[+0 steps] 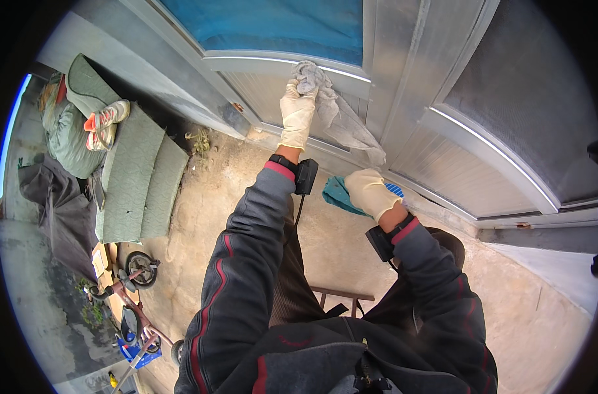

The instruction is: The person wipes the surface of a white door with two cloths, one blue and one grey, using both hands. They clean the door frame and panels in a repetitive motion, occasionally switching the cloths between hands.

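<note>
Both hands wear pale latex-like gloves. My left hand (299, 111) grips a bunched grey cloth (346, 125) against the lower rail of a metal-framed door panel (279, 66), just under its blue pane (279, 24). The cloth's loose end hangs down to the right. Lower and to the right, my right hand (373, 194) is closed on a teal cloth (343, 196); a blue striped piece (394, 190) shows on the other side of that hand. The fingertips of my right hand are mostly hidden.
A second door panel with a dark mesh pane (525, 108) stands at right. At left are folded green padding (131, 172), a pair of sneakers (107, 123), a stuffed bag (70, 138), dark fabric (62, 212) and a small child's bike (134, 305). A wooden rung frame (343, 293) is between my legs.
</note>
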The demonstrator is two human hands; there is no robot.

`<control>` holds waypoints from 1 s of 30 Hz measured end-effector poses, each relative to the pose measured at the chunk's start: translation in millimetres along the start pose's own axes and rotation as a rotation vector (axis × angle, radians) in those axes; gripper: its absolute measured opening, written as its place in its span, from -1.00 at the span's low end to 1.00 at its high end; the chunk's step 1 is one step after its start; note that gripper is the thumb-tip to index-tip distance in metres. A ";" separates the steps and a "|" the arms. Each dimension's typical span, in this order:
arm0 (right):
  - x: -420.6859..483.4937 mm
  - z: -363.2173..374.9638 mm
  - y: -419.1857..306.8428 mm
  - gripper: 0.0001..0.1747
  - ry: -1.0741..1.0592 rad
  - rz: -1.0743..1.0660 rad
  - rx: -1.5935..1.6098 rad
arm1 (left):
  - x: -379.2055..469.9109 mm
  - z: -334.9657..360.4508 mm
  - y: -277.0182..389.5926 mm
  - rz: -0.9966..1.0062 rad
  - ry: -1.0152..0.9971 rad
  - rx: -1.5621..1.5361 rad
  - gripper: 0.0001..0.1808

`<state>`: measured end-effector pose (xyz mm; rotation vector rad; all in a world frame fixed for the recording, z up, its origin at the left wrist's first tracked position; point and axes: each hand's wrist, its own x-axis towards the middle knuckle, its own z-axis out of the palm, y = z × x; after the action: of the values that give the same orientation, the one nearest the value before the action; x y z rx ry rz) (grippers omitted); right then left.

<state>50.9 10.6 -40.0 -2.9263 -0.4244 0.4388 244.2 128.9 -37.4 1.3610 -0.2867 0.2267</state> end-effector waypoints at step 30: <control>101.6 -6.9 26.8 -0.77 -0.134 -0.007 -0.029 | 132.5 -145.0 -7.3 0.044 0.524 0.043 -0.70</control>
<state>153.0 14.8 -65.4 -2.9324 -0.4620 0.6360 381.8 268.9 -26.8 1.2883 0.1280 0.6150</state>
